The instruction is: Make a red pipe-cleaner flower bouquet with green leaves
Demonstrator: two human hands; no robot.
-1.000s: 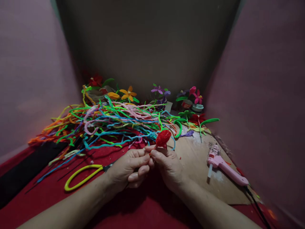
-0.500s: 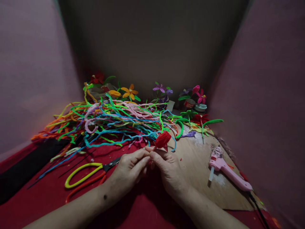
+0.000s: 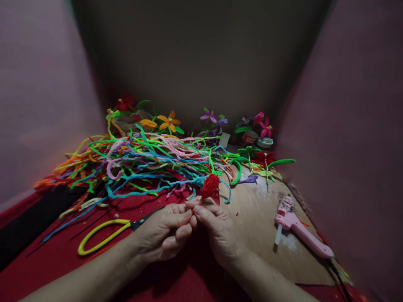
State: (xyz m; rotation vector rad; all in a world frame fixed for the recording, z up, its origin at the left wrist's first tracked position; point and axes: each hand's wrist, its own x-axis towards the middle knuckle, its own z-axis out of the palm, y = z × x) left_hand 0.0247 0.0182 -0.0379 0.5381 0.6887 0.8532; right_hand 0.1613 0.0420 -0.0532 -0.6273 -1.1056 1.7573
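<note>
A red pipe-cleaner petal [image 3: 210, 186] stands up from between my hands, its fuzzy loop narrowing to a stem. My right hand [image 3: 217, 222] pinches that stem between thumb and fingers. Fingertips of my left hand [image 3: 171, 228] are closed on the lower end of the same stem, touching the right thumb. The exact grip is partly hidden by the fingers. Scissors with a yellow handle loop [image 3: 103, 237] lie beside my left hand, their blades partly covered by it.
Behind my hands spreads a heap of colourful pipe cleaners [image 3: 163, 155]. On the right, a pink glue gun [image 3: 299, 230] rests on a wooden board [image 3: 252, 239]. Finished flowers [image 3: 170, 121] and a small jar [image 3: 264, 143] stand at the back. Red cloth [image 3: 50, 268] covers the table.
The red petal now stands more upright and sits slightly further left. My left hand has turned, showing more of its curled fingers, and covers more of the scissors.
</note>
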